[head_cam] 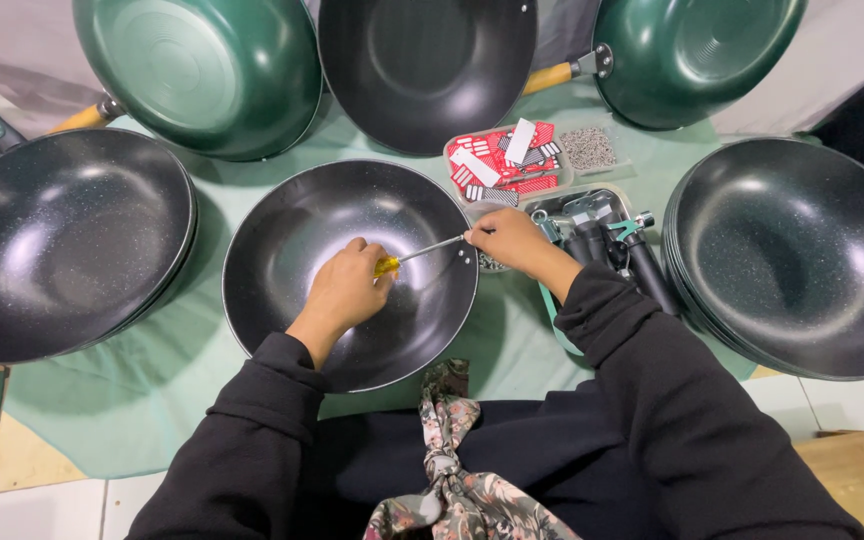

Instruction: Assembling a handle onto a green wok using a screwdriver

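— Left hand (344, 288)?
— Inside the black wok (282, 240) at centre, fingers curled shut round the yellow handle of a screwdriver (418, 253). Shaft pointing right, toward the wok's right rim.
— And the right hand (510, 240)?
— At that same rim, fingertips pinched together on the far end of the screwdriver shaft, just where it meets the wok wall. Impossible to tell whether a screw sits under the fingers.
— Where exactly is the wok?
— Flat on the green cloth (152, 380), directly in front of the body, between a stack of black woks (62, 240) on the left and another stack of black woks (802, 250) on the right.
— Farther back?
— Three more leaning up: a green wok (202, 70) at far left with a wooden handle, a dark one (427, 70) in the middle, a second green wok (692, 50) at far right, also wooden-handled.
— Between centre wok and right stack?
— A clear tray of red and white packets (502, 165), a small heap of silvery screws (588, 148) just beside it, and nearer, a box of black handles (612, 235) close to the right wrist.
— Clothing?
— Black sleeves, a floral fabric knot (447, 440) at the near edge.
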